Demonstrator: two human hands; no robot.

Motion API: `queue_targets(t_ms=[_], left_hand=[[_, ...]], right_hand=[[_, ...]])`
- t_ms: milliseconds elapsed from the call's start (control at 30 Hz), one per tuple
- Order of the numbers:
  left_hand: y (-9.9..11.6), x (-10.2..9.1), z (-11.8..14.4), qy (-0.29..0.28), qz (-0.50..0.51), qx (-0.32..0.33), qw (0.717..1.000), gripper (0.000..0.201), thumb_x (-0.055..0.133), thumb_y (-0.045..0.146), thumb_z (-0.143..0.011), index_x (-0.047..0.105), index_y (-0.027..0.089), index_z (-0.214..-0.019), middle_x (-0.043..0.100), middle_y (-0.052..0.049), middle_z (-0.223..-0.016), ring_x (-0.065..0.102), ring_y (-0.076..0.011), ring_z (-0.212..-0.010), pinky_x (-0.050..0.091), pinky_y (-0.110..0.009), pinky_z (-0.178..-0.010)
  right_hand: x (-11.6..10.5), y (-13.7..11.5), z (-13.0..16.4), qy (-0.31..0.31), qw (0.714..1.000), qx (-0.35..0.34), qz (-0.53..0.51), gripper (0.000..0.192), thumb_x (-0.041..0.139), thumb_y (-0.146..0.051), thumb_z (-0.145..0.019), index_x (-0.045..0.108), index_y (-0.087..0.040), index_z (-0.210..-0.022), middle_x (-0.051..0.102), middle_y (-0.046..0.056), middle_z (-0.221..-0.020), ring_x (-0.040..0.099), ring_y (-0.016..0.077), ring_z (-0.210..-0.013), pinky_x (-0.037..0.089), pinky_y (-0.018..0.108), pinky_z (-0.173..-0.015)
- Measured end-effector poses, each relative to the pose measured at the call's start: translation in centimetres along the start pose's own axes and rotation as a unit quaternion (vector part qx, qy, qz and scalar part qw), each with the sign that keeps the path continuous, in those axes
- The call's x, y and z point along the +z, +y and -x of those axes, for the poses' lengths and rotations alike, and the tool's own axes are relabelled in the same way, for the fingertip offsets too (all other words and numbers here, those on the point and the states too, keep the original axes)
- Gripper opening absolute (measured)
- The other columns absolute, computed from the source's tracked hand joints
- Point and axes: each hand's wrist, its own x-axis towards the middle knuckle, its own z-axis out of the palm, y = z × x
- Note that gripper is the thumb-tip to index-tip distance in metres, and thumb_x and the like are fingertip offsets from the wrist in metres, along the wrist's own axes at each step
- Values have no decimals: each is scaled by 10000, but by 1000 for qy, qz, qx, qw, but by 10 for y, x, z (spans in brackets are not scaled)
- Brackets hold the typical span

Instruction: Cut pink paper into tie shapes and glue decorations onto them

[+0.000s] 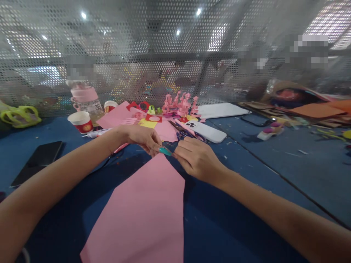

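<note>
Looking down from the head camera: both hands meeting at the far tip of a large pink paper sheet (148, 215), lying flat on the blue table (246, 226) and narrowing to a point between the fingers

Left hand (142, 138): fingers drawn close together, pinching the sheet's tip, one teal-painted nail showing at the pinch point

Right hand (196, 157): fingers curled in tight, knuckles up, pressed against the left fingertips at the same tip; whether gripping the paper itself or something small under it, cannot tell, the spot being hidden by the fingers

Just beyond the hands: scissors (181, 132) lying partly behind the right knuckles, a white phone (205, 130) face down beside them, more pink paper (164, 132) under both

Farther back: a cluster of pink paper cut-outs (181, 104) standing upright, red and yellow scraps (152, 119) in front of them, a white tablet or board (222, 109) lying flat to the right

On the left: a red-and-white paper cup (80, 121), a second cup (110, 106) behind it, a clear bottle with a pink lid (85, 100), a pen (95, 133) near the left wrist, a dark phone (38, 162) lying flat well apart from the sheet, yellow-green scissors handles (20, 116) at the far edge

On the right: orange and brown sheets (315, 109) piled well apart from the hands

Behind everything: a perforated metal screen (175, 54) closing off the table's far side
</note>
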Motion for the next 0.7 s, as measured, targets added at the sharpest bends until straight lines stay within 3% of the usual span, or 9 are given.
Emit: queue_targets(t_ms=[267, 467, 700], left_hand=[[-6, -3, -3, -24, 56, -4, 998, 354, 725, 461, -545, 628, 157, -697, 597, 9, -576, 522, -105, -576, 437, -286, -665], [1, 6, -1, -1, 42, -33, 999, 319, 717, 417, -575, 564, 139, -606, 524, 35, -536, 476, -82, -548, 413, -252, -638], [8, 15, 1, 25, -23, 11, 999, 357, 662, 448, -633, 502, 136, -566, 434, 57, -508, 424, -65, -530, 389, -221, -595]], right_hand=[[-1, -1, 0, -4, 999, 2, 43, 364, 323, -239, -902, 574, -166, -648, 515, 45, -600, 397, 150, -613, 286, 275, -588], [2, 0, 1, 8, 999, 1, 51, 358, 343, -236, -897, 568, -158, -630, 503, 42, -583, 393, 149, -601, 278, 271, -576], [2, 3, 2, -3, 999, 31, 27, 366, 316, -234, -903, 545, -166, -626, 510, 46, -598, 417, 149, -616, 284, 264, -587]])
